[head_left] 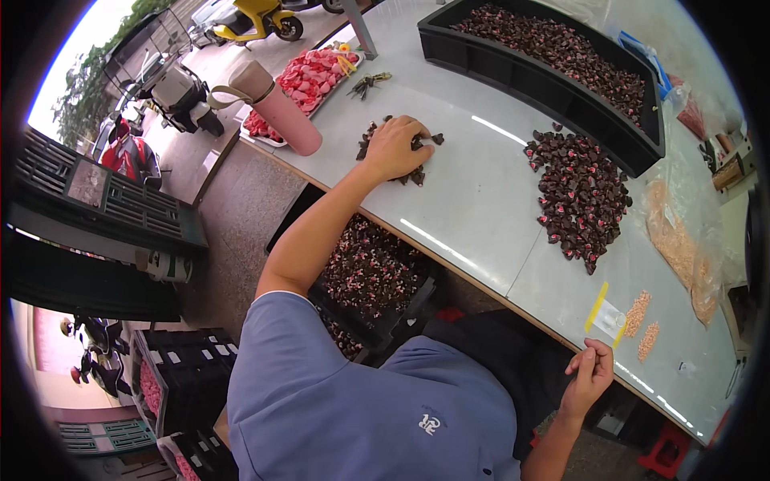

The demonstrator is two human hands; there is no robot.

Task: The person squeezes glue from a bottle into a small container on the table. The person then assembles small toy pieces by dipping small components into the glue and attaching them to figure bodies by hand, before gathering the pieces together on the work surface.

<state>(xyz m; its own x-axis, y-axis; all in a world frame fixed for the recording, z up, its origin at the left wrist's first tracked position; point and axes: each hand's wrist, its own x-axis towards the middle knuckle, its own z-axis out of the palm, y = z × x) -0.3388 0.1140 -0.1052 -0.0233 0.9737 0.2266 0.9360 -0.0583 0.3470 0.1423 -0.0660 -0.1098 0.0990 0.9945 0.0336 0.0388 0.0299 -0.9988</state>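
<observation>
At the table's left part, my left hand (393, 149) is cupped over a small heap of dark brown pieces (415, 175), its fingers curled down around them. More of these pieces stick out on both sides of the palm. Beside the near edge of the table, my right hand (589, 377) is raised with its fingers bent in and the thumb against them. Whatever it may hold is too small or hidden to make out. A white card (609, 319) with yellow tape strips and two small heaps of tiny beige pieces (637, 313) lie just beyond it.
A larger heap of dark pieces with pink spots (581, 196) lies right of centre, before a long black bin (537, 88). A pink bottle (285, 120) stands by a tray of red-pink pieces (317, 80). Keys (369, 83) lie nearby. Below the edge sits a black crate (373, 321).
</observation>
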